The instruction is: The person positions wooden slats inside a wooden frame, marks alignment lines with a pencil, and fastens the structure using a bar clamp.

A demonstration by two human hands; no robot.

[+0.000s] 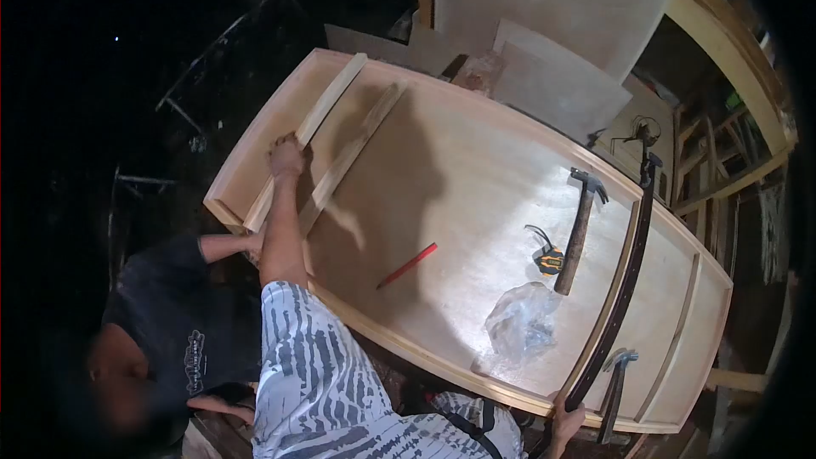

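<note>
My left hand [287, 155] is closed around a pale wooden strip [333, 99] lying across the left part of a shallow wooden-framed panel [459, 161]. A second wooden strip [353, 153] lies roughly parallel to it, just to the right. At the panel's near right edge, my right hand [566, 423] is closed around the lower end of a long dark bar [619, 306], which looks like a bar clamp. This bar spans the panel beside a wooden crosspiece [605, 297]. My right fingers are partly hidden.
On the panel lie a claw hammer [581, 234], a tape measure [550, 261], a red pencil [408, 265] and a clear plastic bag [521, 320]. Another hammer [615, 391] rests over the near right edge. A co-worker in a dark shirt [174, 306] reaches the near left corner. Boards [552, 85] stand behind.
</note>
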